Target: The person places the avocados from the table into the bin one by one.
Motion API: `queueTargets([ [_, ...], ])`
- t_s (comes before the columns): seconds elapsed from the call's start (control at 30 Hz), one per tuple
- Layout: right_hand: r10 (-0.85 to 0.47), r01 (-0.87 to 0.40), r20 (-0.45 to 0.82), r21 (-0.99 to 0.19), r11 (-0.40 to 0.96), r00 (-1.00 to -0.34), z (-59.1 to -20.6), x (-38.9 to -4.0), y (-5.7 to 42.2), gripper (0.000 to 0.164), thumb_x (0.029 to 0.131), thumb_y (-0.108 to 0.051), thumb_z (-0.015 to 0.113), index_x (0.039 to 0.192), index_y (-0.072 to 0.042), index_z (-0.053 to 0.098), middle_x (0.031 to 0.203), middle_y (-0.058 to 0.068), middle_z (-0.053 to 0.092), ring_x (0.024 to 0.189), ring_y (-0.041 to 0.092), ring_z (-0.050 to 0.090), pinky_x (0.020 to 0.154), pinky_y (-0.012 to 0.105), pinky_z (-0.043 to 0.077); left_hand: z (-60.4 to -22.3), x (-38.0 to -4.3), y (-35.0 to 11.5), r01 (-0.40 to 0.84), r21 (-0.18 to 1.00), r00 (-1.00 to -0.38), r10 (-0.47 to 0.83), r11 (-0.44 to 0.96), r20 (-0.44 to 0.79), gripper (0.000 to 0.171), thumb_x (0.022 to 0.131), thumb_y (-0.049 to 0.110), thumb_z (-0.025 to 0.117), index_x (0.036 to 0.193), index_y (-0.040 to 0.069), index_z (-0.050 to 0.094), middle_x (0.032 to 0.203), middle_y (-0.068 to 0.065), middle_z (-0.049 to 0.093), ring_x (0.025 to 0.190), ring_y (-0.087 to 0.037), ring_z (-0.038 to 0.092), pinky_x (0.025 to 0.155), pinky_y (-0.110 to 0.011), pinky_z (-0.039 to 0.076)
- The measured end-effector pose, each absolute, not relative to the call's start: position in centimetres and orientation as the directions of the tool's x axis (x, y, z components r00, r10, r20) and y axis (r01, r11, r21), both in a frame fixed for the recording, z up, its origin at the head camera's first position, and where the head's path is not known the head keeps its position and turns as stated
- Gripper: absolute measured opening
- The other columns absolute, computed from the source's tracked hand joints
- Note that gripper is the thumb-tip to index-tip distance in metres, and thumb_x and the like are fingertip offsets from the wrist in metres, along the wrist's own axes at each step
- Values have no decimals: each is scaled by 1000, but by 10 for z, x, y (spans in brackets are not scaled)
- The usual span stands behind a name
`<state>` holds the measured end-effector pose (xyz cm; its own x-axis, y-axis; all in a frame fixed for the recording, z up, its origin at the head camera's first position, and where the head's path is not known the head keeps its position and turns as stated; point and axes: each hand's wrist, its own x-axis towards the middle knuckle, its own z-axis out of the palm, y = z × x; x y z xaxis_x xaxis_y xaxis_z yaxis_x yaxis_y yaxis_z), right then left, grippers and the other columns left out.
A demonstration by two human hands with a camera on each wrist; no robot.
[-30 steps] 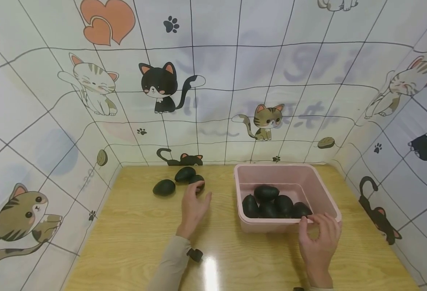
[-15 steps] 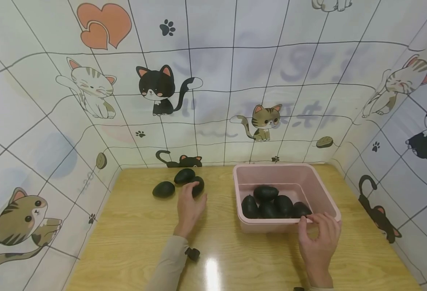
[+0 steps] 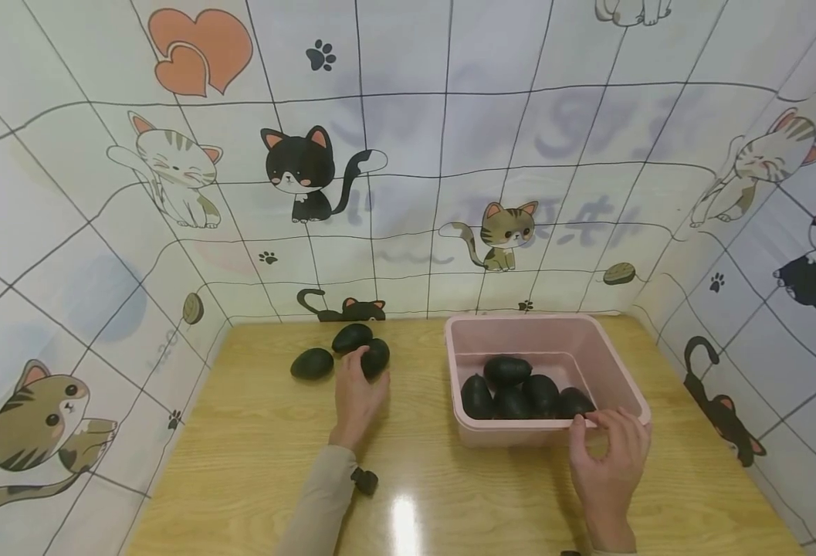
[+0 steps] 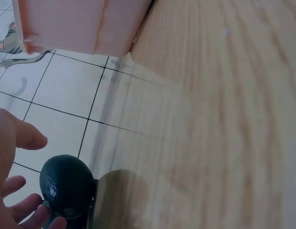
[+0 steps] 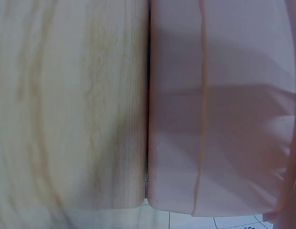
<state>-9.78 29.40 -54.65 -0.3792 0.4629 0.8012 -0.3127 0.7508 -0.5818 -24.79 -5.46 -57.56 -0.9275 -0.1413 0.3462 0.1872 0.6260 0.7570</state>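
Note:
My left hand is at a dark green avocado on the table's left side. In the left wrist view, its fingertips lie along one side of this avocado, while the thumb stands apart from it. Two more avocados lie close by, one behind and one to the left. On the right, my right hand holds the front rim of a pink plastic bin near its right corner, thumb on the near side. Several avocados lie inside the bin, mostly along its front wall.
The wooden table meets a cat-patterned tiled backdrop at the back and both sides. The bin stands near the back right of the table, its walls rising above the avocados within.
My left hand has shifted slightly left and nearer, so more of the avocado at its fingertips shows. The right hand stays on the bin's rim.

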Motion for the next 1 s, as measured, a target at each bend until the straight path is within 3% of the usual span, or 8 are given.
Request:
queueTargets([
  [0.57,455,-314,814,-565,763,-360,-543,-99,292,21,84,-8,75,85,12,69,90,28,70,122,2,50,119,65,27,-579,-257,-57,117,742,-952,-138,661,273,68,89,24,80,147,3,53,138,-29,56,124,-50,60,101,-64,52],
  [0.83,457,-312,812,-567,762,-363,-546,-99,293,22,84,-9,75,87,12,69,91,28,70,112,36,58,120,67,26,-579,-262,-57,93,737,-966,-120,669,231,71,91,25,80,151,2,49,142,-33,54,128,-52,58,105,-64,51],
  [0.9,454,-315,814,-565,762,-362,-547,-99,293,22,84,-10,75,87,12,69,90,28,70,113,32,58,121,68,25,-579,-262,-57,87,736,-968,-117,672,221,73,91,26,80,151,1,47,142,-33,53,128,-52,58,105,-64,51],
  [1.0,454,-318,815,-565,761,-362,-547,-99,294,22,84,-10,76,87,12,69,90,27,70,120,14,56,121,69,24,-579,-263,-56,78,731,-971,-114,678,209,74,91,27,79,153,0,46,142,-34,53,128,-52,58,105,-64,51],
])
